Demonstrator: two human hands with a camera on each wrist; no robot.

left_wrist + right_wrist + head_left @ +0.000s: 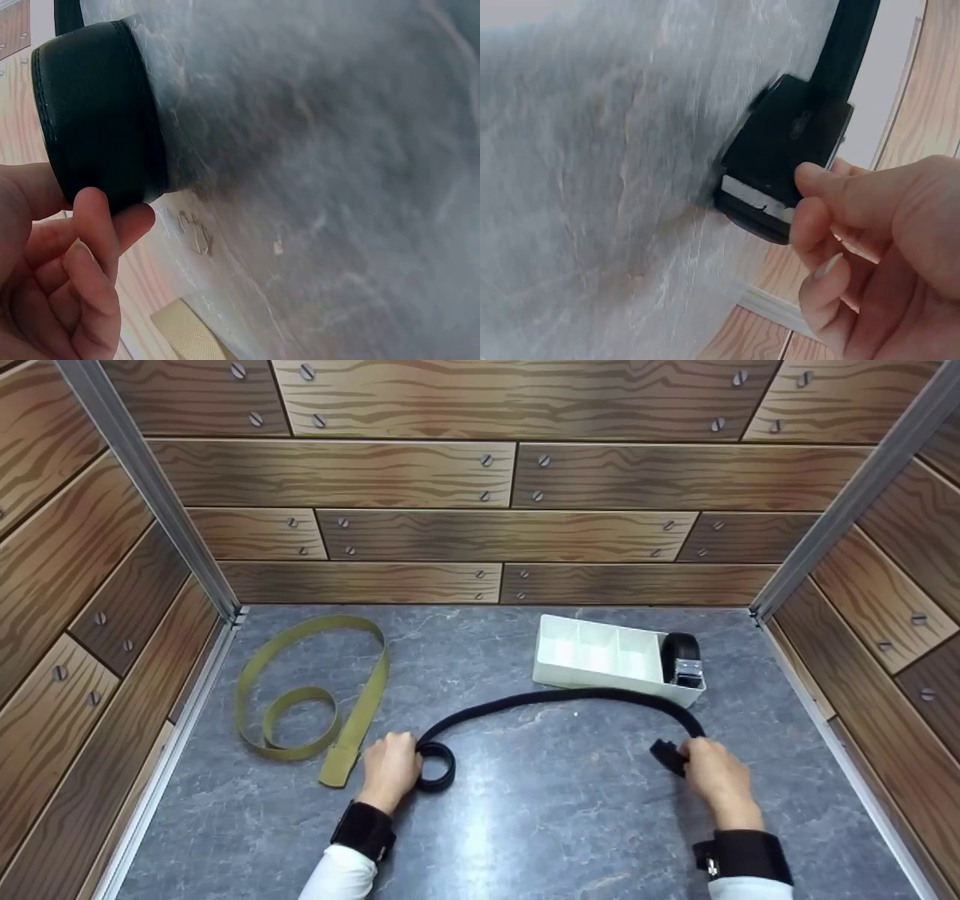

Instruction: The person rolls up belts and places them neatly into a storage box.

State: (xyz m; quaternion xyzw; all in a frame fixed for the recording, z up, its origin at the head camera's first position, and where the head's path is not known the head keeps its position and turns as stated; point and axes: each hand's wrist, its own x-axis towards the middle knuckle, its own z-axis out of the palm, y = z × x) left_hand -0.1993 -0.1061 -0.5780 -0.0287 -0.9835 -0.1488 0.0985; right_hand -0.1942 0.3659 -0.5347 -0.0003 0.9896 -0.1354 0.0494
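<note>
A black leather belt (540, 697) arches across the grey tabletop between the two hands. My left hand (391, 769) pinches its coiled end (101, 112), which stands on edge as a small ring in the head view. At the other end, my right hand (716, 776) holds the dark buckle (787, 142) between thumb and fingers. Left of the left hand lies an olive webbing belt (360, 709), loosely looped with a smaller curl inside it. Behind the black belt sits a white divided box (611, 681), with another rolled black belt (681, 652) and its silvery buckle in the rightmost compartment.
Wood-patterned walls (420, 536) enclose the tabletop (525, 825) at the back and both sides. Grey metal posts (169, 510) stand at the back corners. The black belt's arch passes close along the front of the white box.
</note>
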